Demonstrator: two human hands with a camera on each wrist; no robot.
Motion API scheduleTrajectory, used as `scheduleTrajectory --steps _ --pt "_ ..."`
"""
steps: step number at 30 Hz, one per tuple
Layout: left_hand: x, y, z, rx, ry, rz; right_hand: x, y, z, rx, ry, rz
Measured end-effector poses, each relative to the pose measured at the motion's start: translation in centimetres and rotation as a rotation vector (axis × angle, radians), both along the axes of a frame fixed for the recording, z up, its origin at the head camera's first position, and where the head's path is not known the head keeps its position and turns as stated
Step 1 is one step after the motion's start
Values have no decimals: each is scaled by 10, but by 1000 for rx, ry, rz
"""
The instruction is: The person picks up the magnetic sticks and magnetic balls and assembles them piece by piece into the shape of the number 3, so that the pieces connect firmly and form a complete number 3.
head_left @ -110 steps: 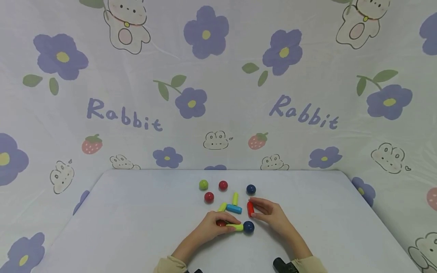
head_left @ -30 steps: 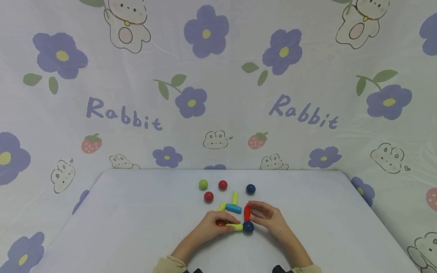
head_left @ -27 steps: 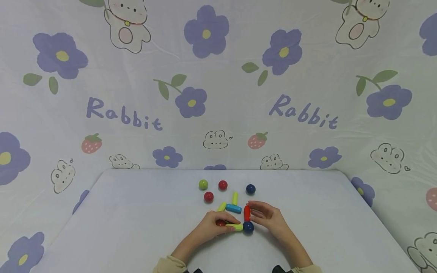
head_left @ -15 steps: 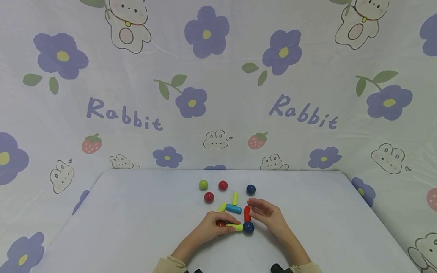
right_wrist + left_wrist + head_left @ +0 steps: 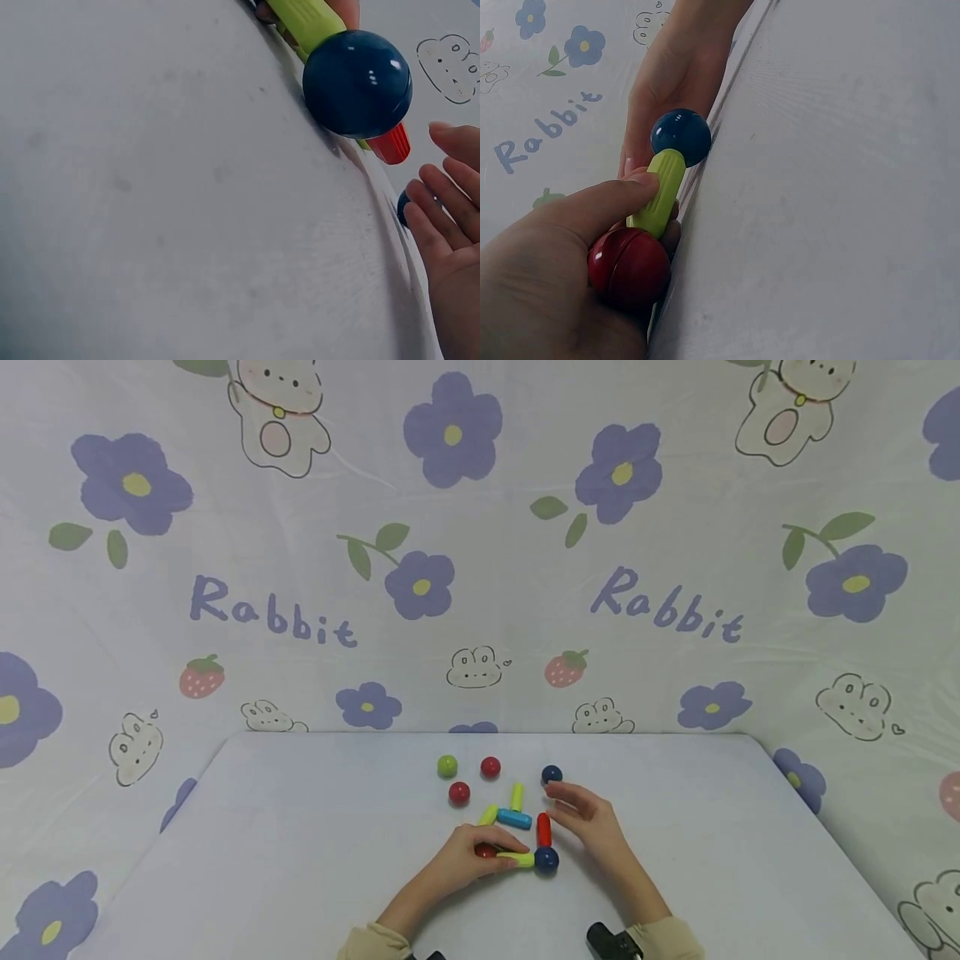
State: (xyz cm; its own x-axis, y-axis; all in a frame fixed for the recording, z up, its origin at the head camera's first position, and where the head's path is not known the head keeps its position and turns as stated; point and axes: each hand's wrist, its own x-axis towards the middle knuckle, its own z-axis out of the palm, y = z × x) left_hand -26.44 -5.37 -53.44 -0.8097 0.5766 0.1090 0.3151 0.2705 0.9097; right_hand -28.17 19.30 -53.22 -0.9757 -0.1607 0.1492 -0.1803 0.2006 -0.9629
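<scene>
My left hand [image 5: 474, 853] pinches a lime-green magnetic rod [image 5: 664, 193] between thumb and fingers. A red ball [image 5: 630, 268] sits at the rod's near end, by the palm, and a dark blue ball [image 5: 681, 137] at its other end. From that blue ball a red rod [image 5: 543, 830] runs away toward the back, its end at the ball. My right hand [image 5: 592, 820] holds nothing; its fingers are extended and apart in the right wrist view. Its fingertips reach up to a second dark blue ball [image 5: 552, 772], partly overlapping it in the head view.
Behind my left hand lie a blue rod [image 5: 514, 819], a lime-green rod [image 5: 517, 796] at its back and another lime-green rod [image 5: 488, 815]. Two red balls [image 5: 491, 767] and a green ball [image 5: 447, 766] rest farther back on the white table [image 5: 315, 827]. A patterned cloth hangs behind.
The right hand has brought the red rod to the near blue ball, let go of it and moved back toward the far blue ball. The left hand keeps its hold.
</scene>
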Motion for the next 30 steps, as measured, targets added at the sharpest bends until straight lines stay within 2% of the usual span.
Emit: scheduleTrajectory --steps 5,12,18,23,30 --pt "0 1 1 11 1 -6 -5 0 2 -5 23 -34" --pt "1 1 3 7 3 -2 -12 -1 8 -47 73 -145" --pt "1 0 2 13 8 -5 -19 -2 8 -16 83 -218" --pt "1 0 2 20 3 -8 -25 -2 4 26 83 -184" --pt "2 1 5 14 -19 7 -27 -5 1 155 0 -140"
